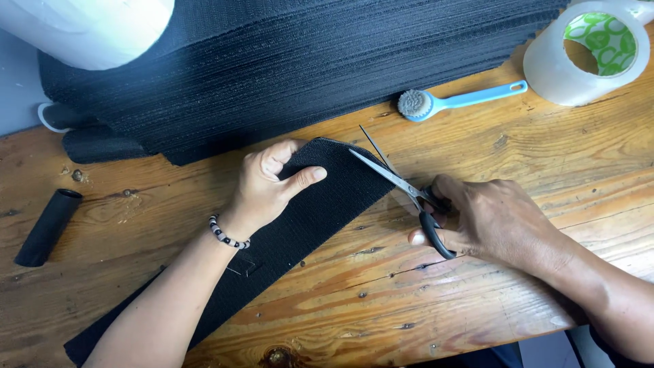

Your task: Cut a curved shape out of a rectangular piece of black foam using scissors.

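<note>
Both forearms enter from the near edge of the worn wooden table (477, 320). Left hand (269, 187) presses flat the long black woven strip (306, 218), whose long axis runs from near-left to far-right. Right hand (487, 221) grasps black-handled steel scissors (402, 184), blades parted at the strip's far end, just right of the left thumb.

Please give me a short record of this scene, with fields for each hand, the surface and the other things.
left hand: presses down the end of a black fabric strip; beaded bracelet on the wrist
right hand: holds scissors, blades open at the strip's end
surface: wooden table
behind: stack of black fabric, white roll
other things: blue-handled brush, clear tape roll, black tube
</note>
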